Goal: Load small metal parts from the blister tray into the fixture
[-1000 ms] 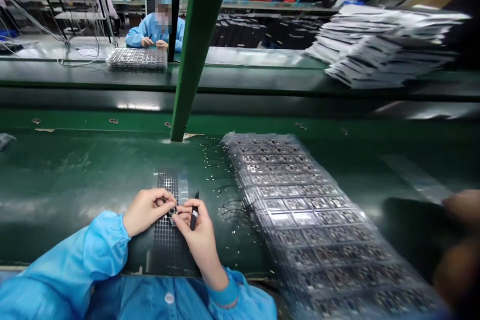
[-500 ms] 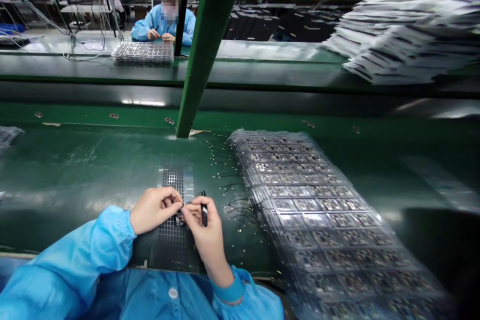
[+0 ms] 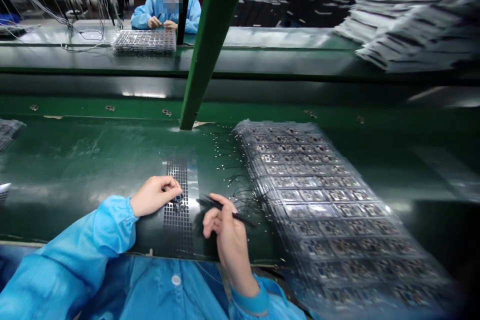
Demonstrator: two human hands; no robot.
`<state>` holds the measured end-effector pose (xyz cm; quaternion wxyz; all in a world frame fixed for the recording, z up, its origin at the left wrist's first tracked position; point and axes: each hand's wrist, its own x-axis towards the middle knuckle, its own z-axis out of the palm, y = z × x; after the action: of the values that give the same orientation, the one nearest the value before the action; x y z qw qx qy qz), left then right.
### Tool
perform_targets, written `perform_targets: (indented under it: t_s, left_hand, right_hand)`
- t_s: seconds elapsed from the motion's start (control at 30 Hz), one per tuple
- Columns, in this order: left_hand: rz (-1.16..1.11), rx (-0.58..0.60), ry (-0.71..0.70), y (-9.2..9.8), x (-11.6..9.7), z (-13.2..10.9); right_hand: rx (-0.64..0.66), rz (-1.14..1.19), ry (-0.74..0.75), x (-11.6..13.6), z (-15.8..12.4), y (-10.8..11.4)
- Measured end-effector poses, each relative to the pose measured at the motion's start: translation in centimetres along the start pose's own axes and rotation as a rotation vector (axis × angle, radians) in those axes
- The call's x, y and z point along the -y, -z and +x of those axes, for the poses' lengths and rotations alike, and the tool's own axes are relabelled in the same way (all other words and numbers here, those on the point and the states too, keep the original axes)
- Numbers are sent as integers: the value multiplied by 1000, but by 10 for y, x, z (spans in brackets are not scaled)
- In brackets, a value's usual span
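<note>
My left hand (image 3: 155, 195) rests on a perforated black strip (image 3: 177, 210) on the green bench and pinches a small dark part (image 3: 177, 202) at its fingertips. A little to the right, my right hand (image 3: 225, 230) is closed around a thin black tool (image 3: 225, 210) that lies almost level, tip pointing left. Both sleeves are light blue. Just right of the right hand lies a long clear plastic tray stack (image 3: 318, 200) filled with small metallic parts.
A slanted green post (image 3: 210, 45) rises from the bench behind the strip. Small loose bits and thin wires (image 3: 232, 185) lie scattered by the tray. Across the line, another person in blue works at a tray (image 3: 144, 41). Stacked white trays (image 3: 412, 20) sit at the far right.
My right hand has drawn away from the left, moving right and toward me, and the tool has turned from upright to nearly level. My left hand stays on the strip.
</note>
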<state>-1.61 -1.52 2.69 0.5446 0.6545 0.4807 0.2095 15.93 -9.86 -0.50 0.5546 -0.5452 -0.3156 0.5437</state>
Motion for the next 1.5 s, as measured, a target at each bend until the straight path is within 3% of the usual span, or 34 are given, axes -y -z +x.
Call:
perform_targets:
  t_s: [0.13, 0.2, 0.37, 0.53, 1.27, 1.5]
  left_hand:
    - [34, 223, 36, -9, 2, -5]
    - [73, 273, 11, -14, 4, -6]
    - [146, 269, 7, -18, 6, -6]
    - [170, 256, 25, -17, 1, -7]
    - [187, 245, 22, -19, 2, -6]
    - [173, 241, 17, -18, 4, -6]
  right_hand:
    - [84, -108, -170, -1, -19, 23]
    - [75, -168, -174, 0, -23, 26]
    - [-26, -268, -56, 3, -16, 20]
    - [-87, -335, -39, 1, -12, 15]
    - [-46, -442, -7, 2, -14, 14]
    - [-55, -299, 2, 5, -12, 13]
